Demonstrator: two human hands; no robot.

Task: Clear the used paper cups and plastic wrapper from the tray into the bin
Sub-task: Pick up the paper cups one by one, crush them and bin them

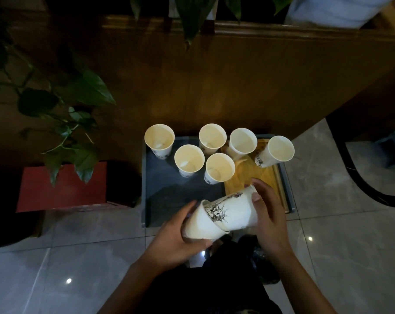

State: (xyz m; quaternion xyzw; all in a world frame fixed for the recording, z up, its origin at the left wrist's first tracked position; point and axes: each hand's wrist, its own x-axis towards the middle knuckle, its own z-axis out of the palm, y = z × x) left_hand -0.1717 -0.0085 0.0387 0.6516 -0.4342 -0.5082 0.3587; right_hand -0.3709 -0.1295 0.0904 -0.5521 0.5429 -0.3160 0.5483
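Fingers of the left hand [178, 236] curl under and around a plain white paper cup [201, 225], gripping its lower body, while the right hand [269, 214] wraps the wide end of a second, printed cup [232, 210], thumb laid across its side and fingers over its rim. The printed cup lies tilted, its narrow base pushed into the mouth of the plain cup, so the two are nested and held between both hands just in front of the near edge of the tray. Beyond the hands sits the grey tray [183, 193], low on the tiled floor [328, 223], with a wooden board [248, 177] lying in its right half. Six more paper cups stand upright and open-mouthed on it: one at the far left corner [159, 139], one nearer the middle [189, 159], one at the back [212, 137], one in front of that [219, 167], one beside it on the board's far end [243, 142], and one at the far right [278, 149], leaning outward. Something dark and glossy, perhaps a bag [260, 254], shows beneath the wrists, too dim to tell. A wooden panel [237, 75] rises behind the tray, a leafy plant [78, 105] hangs at the left above a red box [62, 186]
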